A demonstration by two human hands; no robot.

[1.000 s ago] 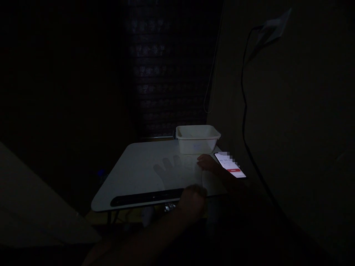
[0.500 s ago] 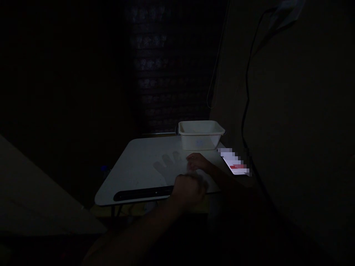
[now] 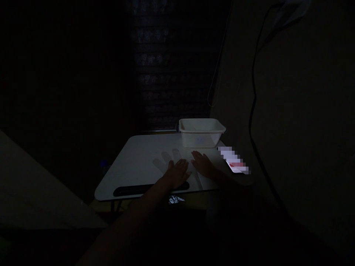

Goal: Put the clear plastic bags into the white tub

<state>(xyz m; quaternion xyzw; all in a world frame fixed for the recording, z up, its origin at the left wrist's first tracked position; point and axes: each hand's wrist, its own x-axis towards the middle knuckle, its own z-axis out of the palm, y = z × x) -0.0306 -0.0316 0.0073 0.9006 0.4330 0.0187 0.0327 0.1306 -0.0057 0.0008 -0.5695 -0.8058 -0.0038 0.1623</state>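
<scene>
My left hand [image 3: 177, 173] lies over the near part of the white table [image 3: 133, 155], palm down with fingers stretched out. Close to its right, my right hand [image 3: 203, 164] is also palm down, its fingers extended toward the white basin [image 3: 202, 139]. I see nothing held in either hand. Beyond the left hand, grey finger-shaped patches [image 3: 166, 157] show on the tabletop; in this dim light I cannot tell whether they are shadow or a flat thing. What lies under the palms is hidden.
A lit phone [image 3: 235, 164], partly blurred out, lies at the table's right. The black slot strip [image 3: 133, 190] runs along the near edge. A dark cable [image 3: 252, 111] hangs on the right wall. Something blue-topped [image 3: 103, 163] stands left of the table.
My left hand has gone from a closed fist to flat, stretched fingers, moving left and slightly farther forward. My right hand has flattened and shifted slightly right. The basin and phone remain in place.
</scene>
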